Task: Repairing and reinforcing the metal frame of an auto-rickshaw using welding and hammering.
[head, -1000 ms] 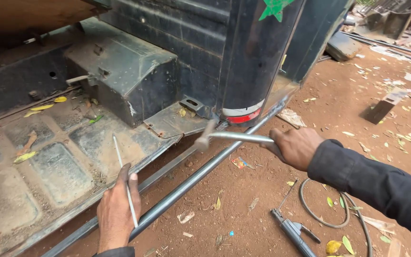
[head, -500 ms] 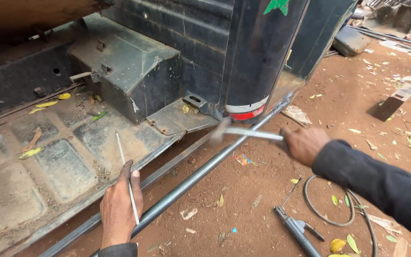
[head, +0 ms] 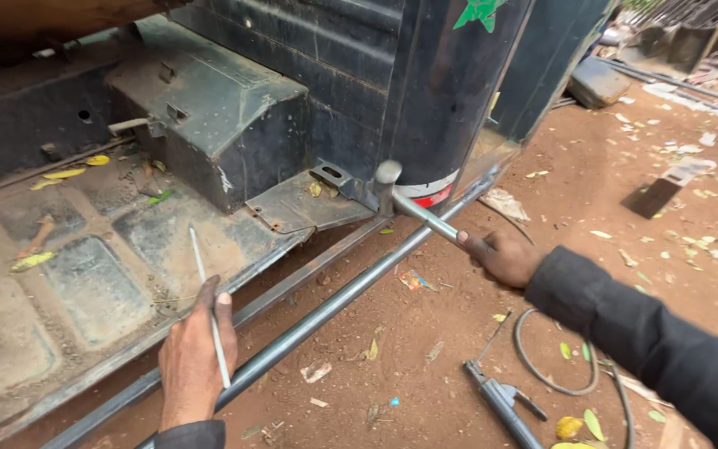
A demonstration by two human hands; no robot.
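My right hand [head: 502, 254] grips the handle of a steel hammer [head: 405, 199], whose head is raised near the metal bracket [head: 330, 176] at the foot of a black rounded body panel [head: 450, 91]. My left hand [head: 193, 353] holds a thin welding rod [head: 208, 299] and rests on a long grey steel pipe [head: 334, 303] lying along the edge of the rusty metal floor [head: 85, 274]. The rod points up over the floor plate.
A dark metal box [head: 218, 125] sits on the floor panel. An electrode holder [head: 500, 399] with its cable [head: 542, 366] lies on the red dirt at lower right. Dry leaves and scraps litter the ground; a metal block [head: 658, 191] lies at far right.
The hammer has swung up and left, its head now close to the bracket by the black panel. My left hand stays on the pipe with the rod.
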